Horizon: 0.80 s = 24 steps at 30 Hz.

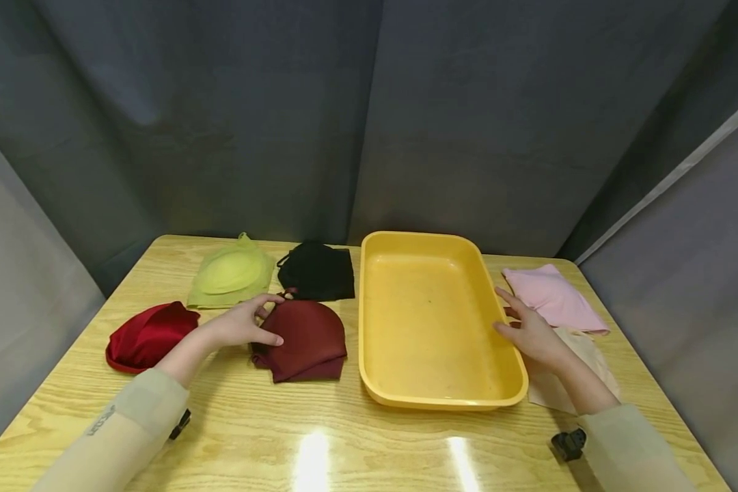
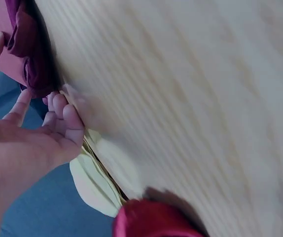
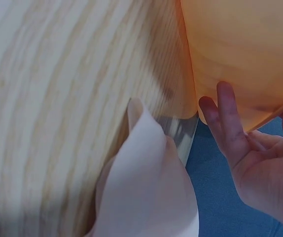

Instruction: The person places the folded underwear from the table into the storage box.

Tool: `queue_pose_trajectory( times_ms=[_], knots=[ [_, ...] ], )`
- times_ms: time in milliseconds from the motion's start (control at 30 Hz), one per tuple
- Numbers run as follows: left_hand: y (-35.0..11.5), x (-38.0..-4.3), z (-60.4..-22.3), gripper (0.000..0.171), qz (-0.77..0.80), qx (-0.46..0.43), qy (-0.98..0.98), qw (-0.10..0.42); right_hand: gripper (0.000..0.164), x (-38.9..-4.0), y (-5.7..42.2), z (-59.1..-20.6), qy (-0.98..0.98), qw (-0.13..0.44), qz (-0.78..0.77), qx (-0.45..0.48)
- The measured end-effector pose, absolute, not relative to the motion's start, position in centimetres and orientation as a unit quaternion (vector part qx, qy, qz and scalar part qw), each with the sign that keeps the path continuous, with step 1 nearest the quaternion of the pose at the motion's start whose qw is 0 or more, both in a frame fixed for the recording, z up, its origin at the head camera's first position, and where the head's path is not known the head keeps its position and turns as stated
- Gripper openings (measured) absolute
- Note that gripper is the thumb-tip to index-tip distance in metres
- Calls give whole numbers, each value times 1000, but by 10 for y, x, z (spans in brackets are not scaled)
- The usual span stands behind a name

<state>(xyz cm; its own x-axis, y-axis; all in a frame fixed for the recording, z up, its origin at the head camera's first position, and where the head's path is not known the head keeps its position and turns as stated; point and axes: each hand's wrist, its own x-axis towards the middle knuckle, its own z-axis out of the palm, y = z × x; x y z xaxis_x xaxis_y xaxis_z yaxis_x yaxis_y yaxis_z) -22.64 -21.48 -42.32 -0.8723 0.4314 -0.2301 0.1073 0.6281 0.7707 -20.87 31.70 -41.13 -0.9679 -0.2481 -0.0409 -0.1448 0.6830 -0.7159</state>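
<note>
A folded maroon bra (image 1: 307,335) lies left of the yellow basin (image 1: 430,400). My left hand (image 1: 246,324) is at the bra's left side, thumb resting on its cup and index finger near the strap. In the left wrist view, the other fingers of that hand (image 2: 33,143) bend near the table edge, beside the maroon fabric (image 2: 25,44). Against the basin's right side is my right hand (image 1: 531,335), thumb at the rim. Two of its fingers (image 3: 228,111) lie straight along the basin's outer wall in the right wrist view.
Around the table (image 1: 234,437) lie a red satin bra (image 1: 144,338), a yellow-green bra (image 1: 234,273) and a black one (image 1: 318,272). To the basin's right are a pink bra (image 1: 553,297) and a beige one (image 1: 590,352), partly behind my right arm. Grey curtains (image 1: 283,123) stand behind.
</note>
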Motion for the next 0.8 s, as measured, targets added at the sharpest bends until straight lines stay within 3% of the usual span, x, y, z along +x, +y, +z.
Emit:
queue_pose_trajectory(
  times_ms=[500,800],
  knots=[
    [-181,-229,-424,82,505,119,823,230,71,-207,314,-408,912,70,-389,-109],
    [-174,-227,-427,80,544,108,803,218,71,-208,314,-409,911,70,-392,-111]
  ],
)
